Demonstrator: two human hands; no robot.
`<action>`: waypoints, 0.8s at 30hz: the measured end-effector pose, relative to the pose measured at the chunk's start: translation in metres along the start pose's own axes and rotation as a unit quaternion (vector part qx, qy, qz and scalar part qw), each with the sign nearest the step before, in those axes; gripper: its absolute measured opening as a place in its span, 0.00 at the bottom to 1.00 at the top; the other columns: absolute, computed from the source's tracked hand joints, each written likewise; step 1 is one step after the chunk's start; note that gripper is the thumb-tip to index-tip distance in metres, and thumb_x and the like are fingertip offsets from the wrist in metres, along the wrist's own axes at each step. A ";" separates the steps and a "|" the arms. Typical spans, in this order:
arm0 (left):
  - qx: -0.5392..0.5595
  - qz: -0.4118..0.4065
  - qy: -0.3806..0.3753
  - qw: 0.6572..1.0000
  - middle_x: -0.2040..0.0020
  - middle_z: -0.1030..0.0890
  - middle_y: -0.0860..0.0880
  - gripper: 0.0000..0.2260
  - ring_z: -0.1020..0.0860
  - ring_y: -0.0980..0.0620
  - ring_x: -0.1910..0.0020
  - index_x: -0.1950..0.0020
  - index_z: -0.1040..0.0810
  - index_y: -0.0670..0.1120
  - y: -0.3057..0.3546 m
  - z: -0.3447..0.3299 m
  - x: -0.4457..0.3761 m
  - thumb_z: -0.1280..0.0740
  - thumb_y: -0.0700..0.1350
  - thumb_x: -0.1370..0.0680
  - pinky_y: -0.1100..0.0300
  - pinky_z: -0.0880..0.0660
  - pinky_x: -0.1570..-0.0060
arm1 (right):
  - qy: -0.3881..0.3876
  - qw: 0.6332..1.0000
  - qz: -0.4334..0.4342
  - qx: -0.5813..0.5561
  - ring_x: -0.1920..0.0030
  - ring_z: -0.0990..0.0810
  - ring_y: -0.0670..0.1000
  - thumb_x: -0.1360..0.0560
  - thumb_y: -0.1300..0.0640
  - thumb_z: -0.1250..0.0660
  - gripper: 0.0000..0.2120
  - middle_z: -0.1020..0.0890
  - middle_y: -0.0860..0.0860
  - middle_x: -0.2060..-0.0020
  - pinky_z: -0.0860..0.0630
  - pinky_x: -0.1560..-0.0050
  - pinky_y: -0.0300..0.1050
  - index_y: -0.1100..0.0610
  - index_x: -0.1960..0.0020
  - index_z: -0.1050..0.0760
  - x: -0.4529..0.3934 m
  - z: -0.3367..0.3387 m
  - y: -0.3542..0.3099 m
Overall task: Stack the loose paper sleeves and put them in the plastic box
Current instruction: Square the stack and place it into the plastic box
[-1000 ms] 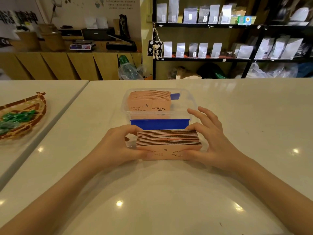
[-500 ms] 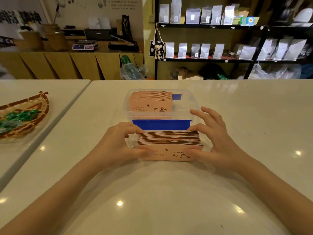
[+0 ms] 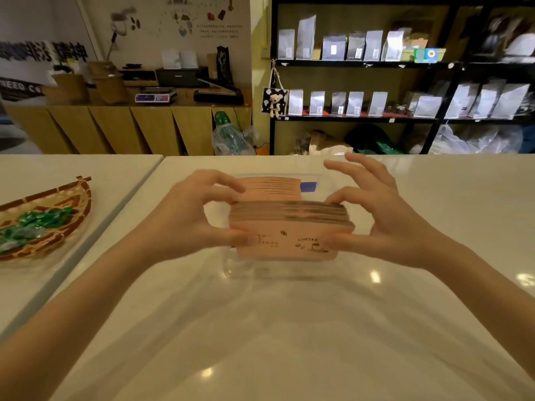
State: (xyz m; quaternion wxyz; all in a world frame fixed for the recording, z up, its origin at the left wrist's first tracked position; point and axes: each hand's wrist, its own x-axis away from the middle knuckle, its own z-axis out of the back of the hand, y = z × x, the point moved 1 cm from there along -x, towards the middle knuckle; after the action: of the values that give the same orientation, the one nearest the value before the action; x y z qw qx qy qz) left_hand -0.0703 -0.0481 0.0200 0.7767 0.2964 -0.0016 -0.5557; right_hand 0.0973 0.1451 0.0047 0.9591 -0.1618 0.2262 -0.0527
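I have the stack (image 3: 291, 227) pinched at its two ends at centre frame, raised over the near part of the box (image 3: 325, 180). My left hand (image 3: 191, 219) clamps one end between thumb and fingers; my right hand (image 3: 385, 224) clamps the other, spare fingers spread loose. I judge that this end grip keeps the sleeves squared. Another stack (image 3: 272, 188) already sits in the box's far part.
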 end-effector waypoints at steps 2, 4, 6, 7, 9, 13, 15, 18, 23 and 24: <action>0.004 0.010 0.010 1.000 0.48 0.31 0.65 0.16 0.37 0.64 0.43 0.57 0.27 0.63 -0.001 0.012 -0.015 0.33 0.61 0.44 0.60 0.39 0.40 | 0.013 1.000 -0.004 0.001 0.29 0.53 0.42 0.40 0.35 0.34 0.21 0.39 0.43 0.29 0.54 0.30 0.52 0.44 0.51 0.27 -0.018 0.009 -0.002; 0.000 0.028 0.021 0.999 0.45 0.32 0.63 0.16 0.40 0.63 0.41 0.57 0.27 0.62 -0.004 0.020 -0.028 0.33 0.60 0.44 0.55 0.40 0.37 | 0.021 1.000 -0.020 -0.007 0.30 0.53 0.41 0.40 0.38 0.33 0.19 0.39 0.43 0.29 0.54 0.30 0.52 0.43 0.52 0.28 -0.035 0.013 -0.002; -0.016 0.047 0.024 0.998 0.43 0.33 0.62 0.17 0.41 0.61 0.38 0.54 0.24 0.58 -0.011 0.024 -0.040 0.31 0.58 0.41 0.52 0.42 0.35 | 0.019 0.999 -0.030 -0.011 0.29 0.52 0.42 0.39 0.39 0.32 0.18 0.39 0.43 0.29 0.55 0.30 0.52 0.44 0.52 0.27 -0.050 0.013 0.002; -0.025 0.057 0.019 0.998 0.42 0.33 0.62 0.16 0.41 0.59 0.35 0.53 0.23 0.56 -0.015 0.025 -0.046 0.29 0.56 0.39 0.51 0.43 0.34 | 0.014 0.999 -0.034 -0.010 0.28 0.52 0.43 0.38 0.40 0.30 0.17 0.39 0.44 0.29 0.56 0.30 0.52 0.45 0.51 0.26 -0.057 0.011 0.004; -0.037 0.077 0.001 0.996 0.42 0.34 0.62 0.14 0.43 0.56 0.31 0.52 0.22 0.54 -0.025 0.024 -0.055 0.27 0.52 0.36 0.48 0.46 0.32 | -0.003 0.999 -0.044 -0.012 0.28 0.53 0.44 0.36 0.43 0.29 0.16 0.39 0.44 0.28 0.56 0.29 0.54 0.46 0.51 0.25 -0.067 0.005 0.010; -0.021 0.104 -0.044 0.993 0.36 0.32 0.59 0.13 0.46 0.55 0.30 0.53 0.21 0.55 -0.046 0.016 -0.068 0.27 0.52 0.36 0.48 0.49 0.31 | -0.055 0.997 -0.057 -0.016 0.28 0.54 0.45 0.38 0.38 0.32 0.18 0.41 0.44 0.28 0.57 0.29 0.55 0.45 0.52 0.25 -0.080 -0.012 0.023; -0.023 0.116 -0.068 0.991 0.38 0.32 0.60 0.13 0.46 0.55 0.29 0.53 0.21 0.55 -0.053 0.012 -0.072 0.27 0.53 0.36 0.47 0.49 0.30 | -0.082 0.995 -0.053 -0.009 0.28 0.55 0.44 0.37 0.37 0.33 0.21 0.41 0.45 0.28 0.58 0.29 0.53 0.47 0.50 0.23 -0.085 -0.018 0.031; -0.044 0.136 -0.109 0.984 0.33 0.33 0.58 0.15 0.48 0.55 0.29 0.51 0.21 0.55 -0.060 0.005 -0.077 0.27 0.54 0.36 0.44 0.51 0.29 | -0.127 0.991 -0.046 0.009 0.28 0.55 0.44 0.38 0.35 0.34 0.24 0.41 0.45 0.28 0.58 0.29 0.52 0.48 0.48 0.23 -0.090 -0.028 0.038; -0.120 0.137 -0.180 0.967 0.28 0.40 0.56 0.18 0.53 0.53 0.27 0.47 0.22 0.56 -0.068 -0.007 -0.084 0.28 0.57 0.36 0.44 0.58 0.30 | -0.170 0.984 -0.047 0.034 0.28 0.55 0.47 0.41 0.33 0.37 0.25 0.42 0.44 0.27 0.59 0.29 0.56 0.46 0.49 0.22 -0.097 -0.042 0.044; -0.129 0.135 -0.189 0.964 0.28 0.41 0.56 0.19 0.54 0.53 0.27 0.47 0.22 0.56 -0.068 -0.010 -0.085 0.28 0.58 0.36 0.44 0.60 0.30 | -0.174 0.983 -0.047 0.036 0.28 0.56 0.47 0.41 0.33 0.37 0.25 0.42 0.44 0.27 0.58 0.29 0.56 0.46 0.50 0.22 -0.098 -0.043 0.045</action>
State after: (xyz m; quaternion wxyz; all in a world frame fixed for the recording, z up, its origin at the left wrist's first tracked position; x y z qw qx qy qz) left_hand -0.1579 0.0154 0.0082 0.8620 0.0804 -0.1166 -0.4868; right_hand -0.0079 0.1921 -0.0063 0.9854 -0.1447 0.0461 -0.0770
